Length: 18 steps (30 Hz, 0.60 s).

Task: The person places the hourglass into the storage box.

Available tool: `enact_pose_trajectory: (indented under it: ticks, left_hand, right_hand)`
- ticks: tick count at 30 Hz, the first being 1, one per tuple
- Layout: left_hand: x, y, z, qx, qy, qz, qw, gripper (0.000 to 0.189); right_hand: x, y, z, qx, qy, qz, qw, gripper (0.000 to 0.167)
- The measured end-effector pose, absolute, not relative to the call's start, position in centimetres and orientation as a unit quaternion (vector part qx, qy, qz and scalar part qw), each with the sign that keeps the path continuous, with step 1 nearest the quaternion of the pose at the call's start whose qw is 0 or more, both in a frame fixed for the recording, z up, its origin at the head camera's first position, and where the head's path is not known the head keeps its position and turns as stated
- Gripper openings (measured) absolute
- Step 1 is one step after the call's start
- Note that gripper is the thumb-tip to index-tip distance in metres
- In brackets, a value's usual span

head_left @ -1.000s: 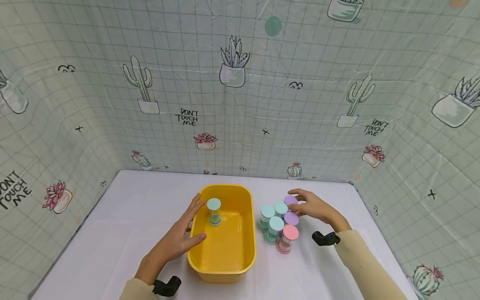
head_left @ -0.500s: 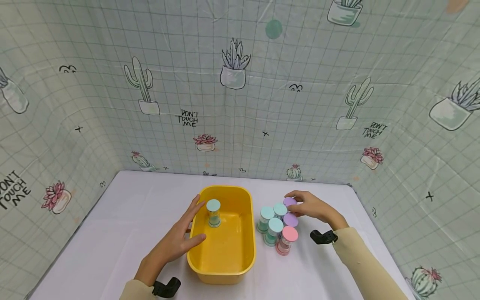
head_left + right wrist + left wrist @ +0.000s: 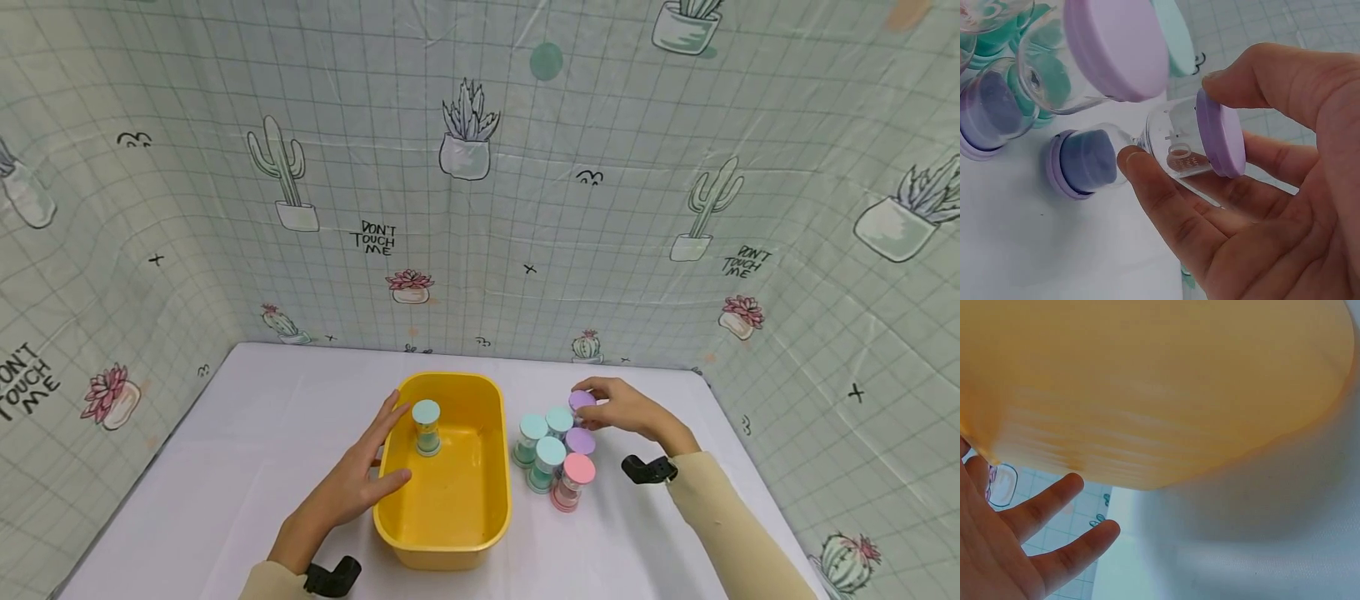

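Note:
A purple-capped hourglass [image 3: 1175,147] is held in my right hand [image 3: 626,410], thumb against its cap and fingers along the glass. Whether its base touches the table, I cannot tell. Close beside it stand a second purple hourglass [image 3: 580,442], a pink hourglass [image 3: 576,479] and several mint hourglasses [image 3: 550,454], all upright. My left hand [image 3: 348,479] rests at the left rim of a yellow bin [image 3: 450,554], thumb and index finger over the edge. Two of its fingers [image 3: 1079,553] stretch out below the bin's outer side. One mint hourglass [image 3: 427,417] stands inside the bin.
A white table [image 3: 247,467] lies under everything. Patterned cloth [image 3: 465,233] with grid lines and potted plants rises at the back and both sides. The hourglass cluster sits just right of the bin.
My right fingers have closed around the far purple hourglass, which has shifted very slightly away from its neighbours. The left hand and the bin stay put.

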<state>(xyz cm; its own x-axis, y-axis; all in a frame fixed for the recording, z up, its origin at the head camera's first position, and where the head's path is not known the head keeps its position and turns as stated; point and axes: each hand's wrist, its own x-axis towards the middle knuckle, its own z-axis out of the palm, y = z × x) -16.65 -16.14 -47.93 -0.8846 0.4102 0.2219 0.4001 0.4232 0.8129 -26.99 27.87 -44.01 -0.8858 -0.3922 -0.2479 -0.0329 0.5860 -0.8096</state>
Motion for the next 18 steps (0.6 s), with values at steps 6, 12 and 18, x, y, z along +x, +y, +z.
enact_pose_trajectory:
  ticks: [6, 12, 18]
  left_hand:
    - [-16.7, -16.2, -48.0, 0.237, 0.846, 0.478, 0.004, 0.078]
    - [-16.7, -16.1, -48.1, 0.237, 0.845, 0.479, 0.002, 0.078]
    - [-16.7, -16.1, -48.1, 0.236, 0.845, 0.479, 0.004, 0.078]
  right_hand:
    - [-27.1, 28.1, -43.0, -0.120, 0.866, -0.443, 0.198, 0.049]
    - [-27.1, 28.5, -41.8, -0.124, 0.878, -0.424, 0.185, 0.051]
    - [-27.1, 28.6, -40.3, -0.133, 0.890, -0.402, 0.167, 0.054]
